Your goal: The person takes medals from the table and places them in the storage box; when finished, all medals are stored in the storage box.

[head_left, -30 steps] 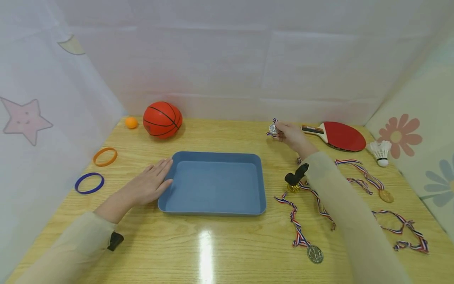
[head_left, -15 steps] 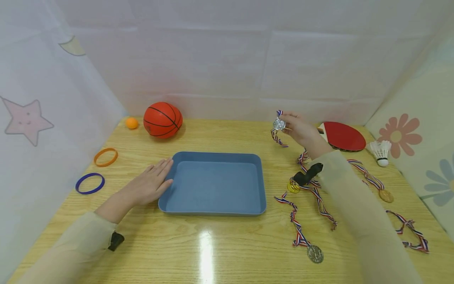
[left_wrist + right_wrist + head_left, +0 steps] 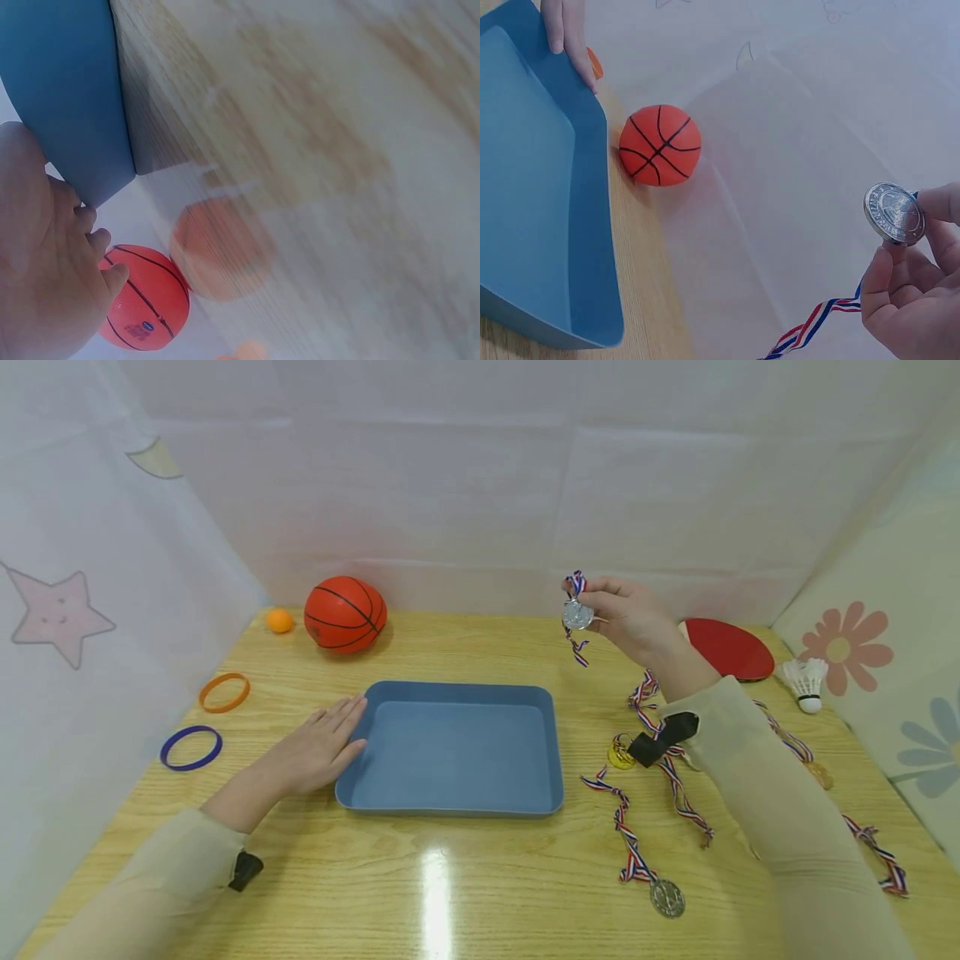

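My right hand pinches a silver medal up in the air near the back of the table. Its striped ribbon dangles below, red, white and blue. In the right wrist view, fingers and thumb grip the medal's edge. A shallow blue tray stands at the middle of the table. My left hand lies with straight fingers along the tray's left rim. In the left wrist view that hand shows beside the tray's outer wall.
At the back left are a small red basketball and an orange ball. Orange and purple wristbands lie at left. Several medals, including a gold one and a dull silver one, a paddle and a shuttlecock are right.
My right hand has lifted the silver medal higher off the table, its ribbon coming up with it, while the forearm swung right. The left hand stays at the tray's rim.
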{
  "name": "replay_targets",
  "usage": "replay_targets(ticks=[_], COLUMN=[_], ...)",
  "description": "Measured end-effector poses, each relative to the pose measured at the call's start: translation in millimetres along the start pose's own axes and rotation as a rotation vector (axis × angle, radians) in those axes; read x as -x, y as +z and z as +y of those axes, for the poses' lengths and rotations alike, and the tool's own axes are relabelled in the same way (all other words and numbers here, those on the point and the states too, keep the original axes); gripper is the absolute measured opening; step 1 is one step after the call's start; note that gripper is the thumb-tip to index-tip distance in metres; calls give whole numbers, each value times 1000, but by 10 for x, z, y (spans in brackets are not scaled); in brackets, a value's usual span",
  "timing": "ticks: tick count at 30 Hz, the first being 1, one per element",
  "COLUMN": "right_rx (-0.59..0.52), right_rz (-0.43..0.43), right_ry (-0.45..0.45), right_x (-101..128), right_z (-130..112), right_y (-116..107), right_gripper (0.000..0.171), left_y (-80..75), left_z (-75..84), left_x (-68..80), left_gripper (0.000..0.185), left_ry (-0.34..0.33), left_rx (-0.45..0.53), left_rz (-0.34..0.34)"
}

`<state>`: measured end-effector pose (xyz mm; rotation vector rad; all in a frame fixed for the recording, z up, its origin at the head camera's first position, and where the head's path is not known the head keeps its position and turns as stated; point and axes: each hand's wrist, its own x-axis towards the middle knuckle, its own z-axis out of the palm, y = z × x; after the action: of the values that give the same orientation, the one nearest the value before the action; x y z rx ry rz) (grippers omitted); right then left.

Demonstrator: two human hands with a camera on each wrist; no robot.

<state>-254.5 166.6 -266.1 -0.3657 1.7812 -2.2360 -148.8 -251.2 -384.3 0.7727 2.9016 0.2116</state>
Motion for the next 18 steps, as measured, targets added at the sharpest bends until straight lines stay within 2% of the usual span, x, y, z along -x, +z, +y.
replay_targets(ticks=[6,13,18], right_rx=[53,132,232], right_rz=[-140,-242,-292], right_ry=[-18,35,98], right_x=[92,115,101], right_z=[2,177,309], right_y=[239,577,817], right_gripper=[17,25,16], left_y=[12,10,0], left_z=[2,12,20], left_x=[-6,-9,-10], left_gripper=[62,62,61], left_ry=[5,11,8], left_rx=[-15,-20,-12], left_rz=[13,19,14])
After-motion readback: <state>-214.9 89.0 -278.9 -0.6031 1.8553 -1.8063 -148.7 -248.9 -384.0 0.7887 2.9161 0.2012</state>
